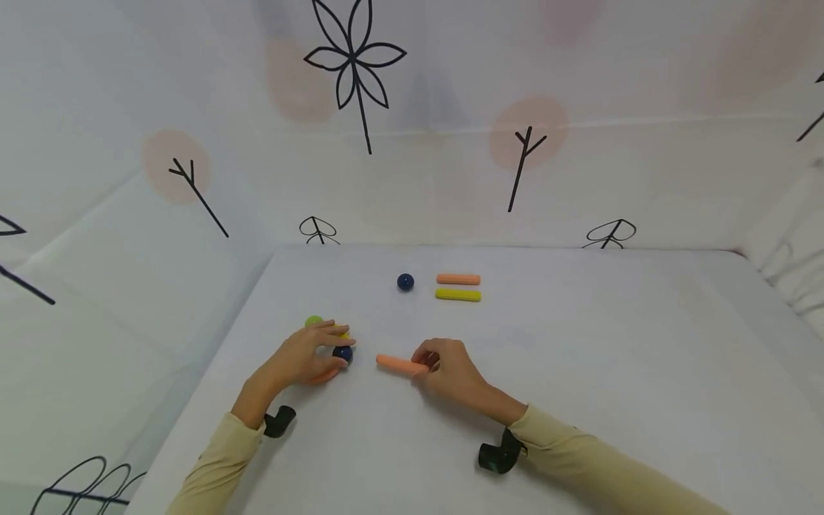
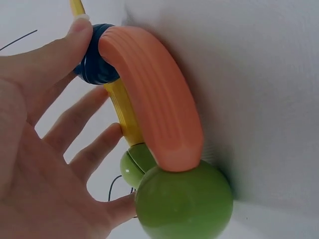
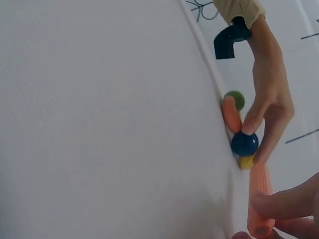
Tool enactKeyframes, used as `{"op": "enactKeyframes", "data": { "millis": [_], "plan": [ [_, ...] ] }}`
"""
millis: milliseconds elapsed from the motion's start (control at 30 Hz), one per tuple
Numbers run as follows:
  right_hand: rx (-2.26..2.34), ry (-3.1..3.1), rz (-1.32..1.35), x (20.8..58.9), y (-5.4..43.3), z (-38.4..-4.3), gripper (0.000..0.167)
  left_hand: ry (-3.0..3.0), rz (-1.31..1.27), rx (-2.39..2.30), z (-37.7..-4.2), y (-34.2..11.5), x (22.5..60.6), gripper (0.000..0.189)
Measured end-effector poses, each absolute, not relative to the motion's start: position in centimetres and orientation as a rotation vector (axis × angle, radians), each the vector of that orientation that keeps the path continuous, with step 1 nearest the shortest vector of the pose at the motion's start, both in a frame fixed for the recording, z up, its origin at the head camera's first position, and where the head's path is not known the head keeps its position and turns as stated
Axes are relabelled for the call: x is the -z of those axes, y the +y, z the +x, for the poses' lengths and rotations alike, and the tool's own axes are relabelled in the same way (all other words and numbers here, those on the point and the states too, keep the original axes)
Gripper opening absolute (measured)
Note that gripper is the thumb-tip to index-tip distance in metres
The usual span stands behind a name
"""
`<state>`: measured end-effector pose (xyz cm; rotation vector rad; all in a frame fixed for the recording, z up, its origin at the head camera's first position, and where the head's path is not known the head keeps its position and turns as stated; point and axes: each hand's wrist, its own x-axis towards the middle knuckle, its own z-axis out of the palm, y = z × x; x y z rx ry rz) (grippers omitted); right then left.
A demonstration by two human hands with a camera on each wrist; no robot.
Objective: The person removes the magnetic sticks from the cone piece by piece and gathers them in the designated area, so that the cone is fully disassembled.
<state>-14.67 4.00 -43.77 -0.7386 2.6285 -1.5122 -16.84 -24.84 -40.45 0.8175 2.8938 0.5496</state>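
In the head view, we find the left hand (image 1: 307,353) covering most of the curved orange piece (image 2: 157,97), and the right hand (image 1: 453,369) hiding the right end of the orange stick (image 1: 395,364). The right-wrist view crops that hand. In the left-wrist view, the lower edge cuts off the front green ball (image 2: 184,204); the thumb (image 2: 77,41) and the curved orange piece mask part of the blue ball (image 2: 96,64). A yellow tip (image 2: 77,7) is cropped above, its lower run apparently hidden.

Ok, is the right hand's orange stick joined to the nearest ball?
Separate: the head view shows a gap between the stick and blue ball.
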Motion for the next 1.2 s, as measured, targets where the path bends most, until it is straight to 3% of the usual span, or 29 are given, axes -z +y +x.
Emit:
{"op": "enactKeyframes", "data": {
  "millis": [833, 1200],
  "plan": [
    [1.502, 2.691, -0.524, 42.3, 10.4, -19.6, 0.018, 2.912, 0.766, -0.601, -17.1, -25.6, 40.9, 0.039],
    [1.534, 2.713, -0.351, 43.5, 13.1, -21.7, 0.019, 2.916, 0.769, -0.609, -17.2, -25.7, 41.2, 0.040]
  ]
}}
